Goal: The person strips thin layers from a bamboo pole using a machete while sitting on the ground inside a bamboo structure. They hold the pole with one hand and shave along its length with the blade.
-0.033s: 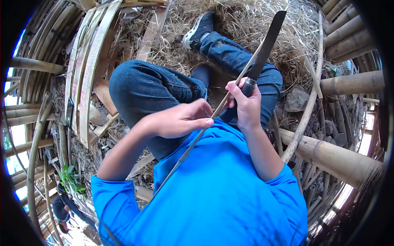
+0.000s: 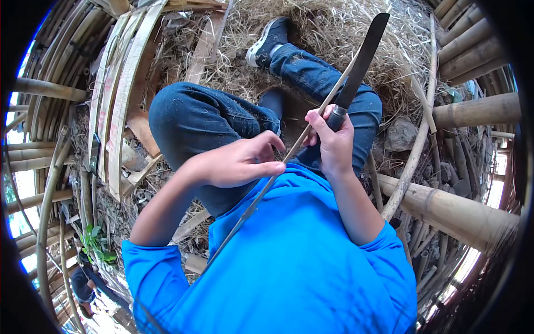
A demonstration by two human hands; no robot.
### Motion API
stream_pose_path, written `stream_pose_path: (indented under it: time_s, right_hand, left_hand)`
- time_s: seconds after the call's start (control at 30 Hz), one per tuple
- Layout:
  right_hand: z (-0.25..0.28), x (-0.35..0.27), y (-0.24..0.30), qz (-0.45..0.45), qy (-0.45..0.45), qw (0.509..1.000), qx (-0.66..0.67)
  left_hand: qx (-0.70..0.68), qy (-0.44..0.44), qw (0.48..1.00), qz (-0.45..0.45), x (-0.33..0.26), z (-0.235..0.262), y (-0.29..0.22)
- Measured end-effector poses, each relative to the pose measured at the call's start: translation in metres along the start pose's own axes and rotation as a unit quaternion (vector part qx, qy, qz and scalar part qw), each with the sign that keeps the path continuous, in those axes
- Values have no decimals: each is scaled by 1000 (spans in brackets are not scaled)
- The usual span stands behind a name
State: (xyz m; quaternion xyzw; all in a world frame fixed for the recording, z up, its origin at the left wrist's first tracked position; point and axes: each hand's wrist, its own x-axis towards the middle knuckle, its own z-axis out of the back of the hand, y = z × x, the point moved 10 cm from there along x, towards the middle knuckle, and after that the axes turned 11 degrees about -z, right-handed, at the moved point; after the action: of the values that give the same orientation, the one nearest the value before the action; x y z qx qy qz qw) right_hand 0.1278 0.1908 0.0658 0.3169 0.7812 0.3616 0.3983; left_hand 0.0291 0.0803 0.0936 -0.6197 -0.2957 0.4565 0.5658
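Hands unmoved: left hand [image 2: 236, 161] pinching bamboo strip [image 2: 261, 192], right hand [image 2: 332, 146] gripping knife [image 2: 359, 61].

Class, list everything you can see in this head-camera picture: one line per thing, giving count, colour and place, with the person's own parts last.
Long knife: one, dark blade, upper right, handle in the right hand.
Thin bamboo strip: one, pale tan, running diagonally from under the left hand up along the blade.
Split bamboo slats: several, pale, stacked at upper left.
Bamboo poles: several, tan, thick, along the right side.
Dry straw: a heap, yellowish, on the ground at top.
Green plant: one small, lower left.
Jeans: blue, legs folded, centre.
Shoe: one seen, dark with a white sole, top centre.
Shirt: bright blue, bottom centre.
Left hand: fingers pinching the strip.
Right hand: closed round the knife handle.
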Motion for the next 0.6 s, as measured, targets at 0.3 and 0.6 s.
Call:
stream_pose_path:
  time_s: [0.3,0.6]
  right_hand:
    - [-37,-16,46,111,26,993,33]
    - [-77,-38,93,172,97,977,78]
  left_hand:
    - [144,18,985,97,-121,-3,-19]
    - [283,-158,925,197,-168,-8,9]
